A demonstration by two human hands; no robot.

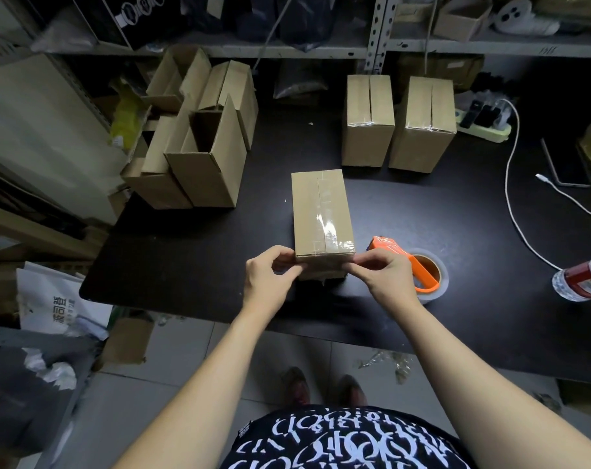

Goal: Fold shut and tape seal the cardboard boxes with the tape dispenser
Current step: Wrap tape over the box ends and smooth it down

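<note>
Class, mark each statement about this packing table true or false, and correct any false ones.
1. The left hand and right hand both pinch the near end of the taped box: true.
2. The right hand grips the tape dispenser: false; it lies on the table right of that box.
3. Two sealed boxes stand at the back: true.
4. Every box at the left is taped shut: false; the open boxes there are unsealed.
</note>
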